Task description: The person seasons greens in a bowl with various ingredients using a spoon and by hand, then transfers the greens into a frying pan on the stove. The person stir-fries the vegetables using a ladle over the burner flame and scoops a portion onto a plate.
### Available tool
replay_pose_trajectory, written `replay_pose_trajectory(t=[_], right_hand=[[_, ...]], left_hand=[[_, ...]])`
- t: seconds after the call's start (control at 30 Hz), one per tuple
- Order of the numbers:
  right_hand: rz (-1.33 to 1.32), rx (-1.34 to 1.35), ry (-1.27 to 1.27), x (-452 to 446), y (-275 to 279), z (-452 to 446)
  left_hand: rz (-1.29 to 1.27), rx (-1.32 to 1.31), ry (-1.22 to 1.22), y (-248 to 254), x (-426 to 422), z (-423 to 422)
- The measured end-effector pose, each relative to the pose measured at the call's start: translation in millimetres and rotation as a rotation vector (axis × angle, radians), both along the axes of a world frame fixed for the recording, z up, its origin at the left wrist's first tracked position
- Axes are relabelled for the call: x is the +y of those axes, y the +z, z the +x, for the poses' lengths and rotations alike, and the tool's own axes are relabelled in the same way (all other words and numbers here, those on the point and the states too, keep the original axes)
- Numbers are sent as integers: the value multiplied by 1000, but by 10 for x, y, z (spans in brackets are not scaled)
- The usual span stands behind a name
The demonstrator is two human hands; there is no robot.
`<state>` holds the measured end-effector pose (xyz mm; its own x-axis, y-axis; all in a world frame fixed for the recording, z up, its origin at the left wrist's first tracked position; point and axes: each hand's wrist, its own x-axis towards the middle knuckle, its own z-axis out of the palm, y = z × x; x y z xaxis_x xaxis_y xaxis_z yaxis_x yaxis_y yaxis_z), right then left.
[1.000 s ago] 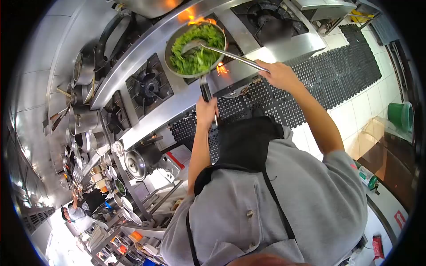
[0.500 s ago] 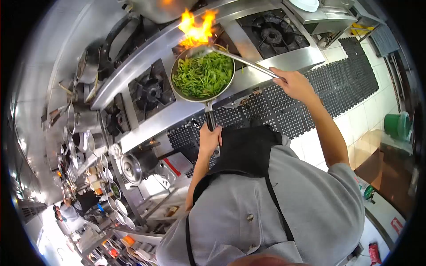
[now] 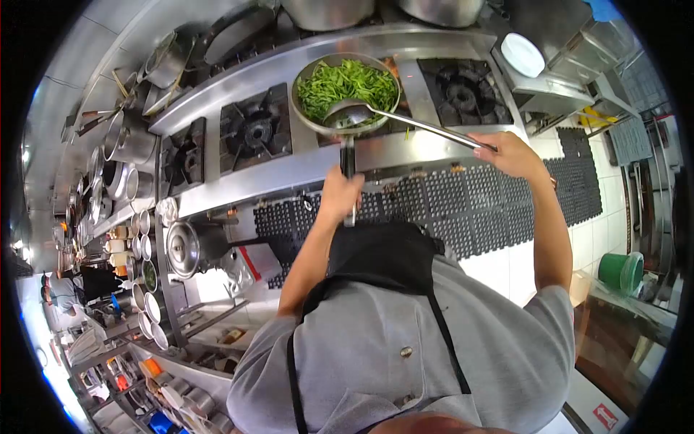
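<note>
A round pan [image 3: 297,108] full of chopped green leaves [image 3: 347,83] is over a burner near the top centre. My left hand [image 3: 341,194] is closed round the pan's dark handle [image 3: 348,160], below the pan. At the right, my right hand [image 3: 508,153] grips the end of a long metal ladle [image 3: 434,129]. The ladle's bowl lies over the leaves at the pan's near edge. Little of the burner under the pan shows, and only a faint orange glow is visible beside its right rim.
Open burners flank the pan, one at the right [image 3: 463,90] and one at the left [image 3: 256,133]. Large pots [image 3: 329,11] stand behind. A lidded pot [image 3: 184,249] sits lower left. White plates [image 3: 523,56] lie at upper right. Another person [image 3: 63,291] is far left.
The tall flames behind the pan are gone. The ladle's bowl has moved from the pan's far rim to its near side. The whole view has turned and shifted.
</note>
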<state>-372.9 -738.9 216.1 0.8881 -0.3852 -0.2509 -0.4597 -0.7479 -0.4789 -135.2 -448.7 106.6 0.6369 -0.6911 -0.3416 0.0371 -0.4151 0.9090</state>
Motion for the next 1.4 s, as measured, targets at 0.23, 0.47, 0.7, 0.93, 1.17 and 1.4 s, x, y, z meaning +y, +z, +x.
replay_pose_trajectory(t=[0.23, 0.47, 0.7, 0.93, 1.17, 1.4], right_hand=[[-538, -74, -98, 333, 209, 537], [-542, 43, -101, 763, 184, -20], [-206, 70, -180, 785, 293, -35], [-538, -95, -212, 903, -136, 154], [-137, -51, -368, 1059, 50, -441], [-214, -68, -384, 1016, -1093, 120]], left_hand=[[-43, -105, 59, 557, -235, 215], [-152, 95, 90, 115, 239, -260], [-72, 117, 47, 215, 155, -44], [-124, 29, 75, -298, 234, -287], [-28, 120, 44, -359, 78, -58], [-91, 141, 93, -746, -134, -208]])
